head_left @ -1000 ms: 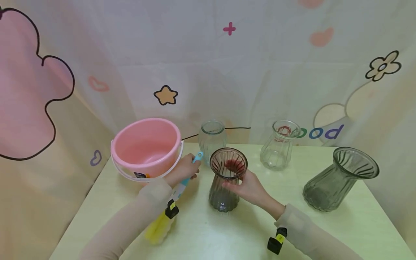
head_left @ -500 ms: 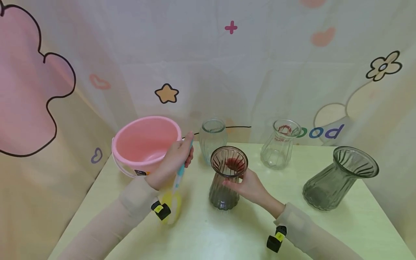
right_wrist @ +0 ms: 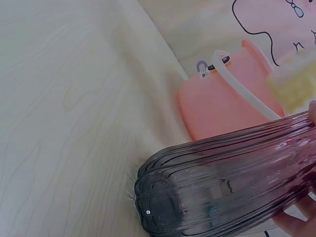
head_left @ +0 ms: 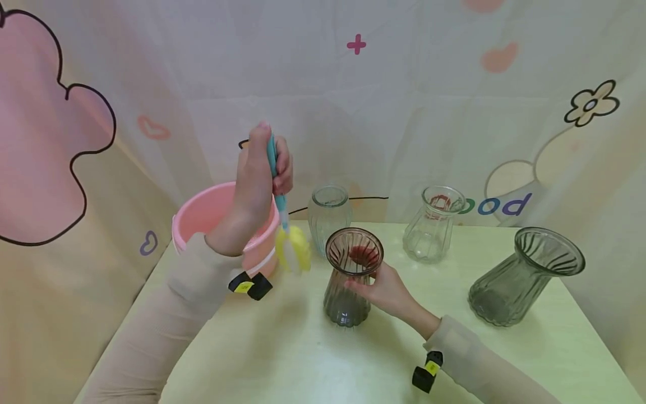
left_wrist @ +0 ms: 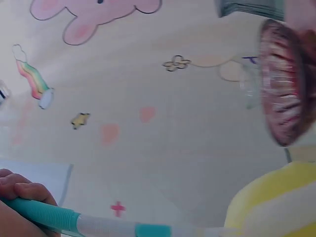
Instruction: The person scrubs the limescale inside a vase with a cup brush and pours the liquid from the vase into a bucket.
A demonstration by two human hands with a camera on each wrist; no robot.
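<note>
My left hand (head_left: 258, 174) grips the blue handle (left_wrist: 47, 213) of a bottle brush, thumb along its top. The brush hangs head-down in the air, its yellow and white sponge head (head_left: 304, 247) up and to the left of a dark glass vase's rim. With fingers and thumb round its neck, my right hand (head_left: 386, 293) holds this ribbed vase (head_left: 347, 303) upright at the table. A red patch shows inside the vase near the flared mouth. In the right wrist view the smoky vase (right_wrist: 222, 182) fills the lower right, with the sponge blurred above it.
Behind the left arm stands a pink bucket (head_left: 199, 210) with a white handle. A clear jar (head_left: 329, 221) is behind the dark vase. Farther right are a clear vase (head_left: 429, 242) with red marks at its neck and a grey-green vase (head_left: 497, 292). A printed curtain (head_left: 323, 112) closes the back.
The left hand has lifted the brush up from low beside the bucket, turning its head from down-left to point down near the vase. The right hand and vase stay put.
</note>
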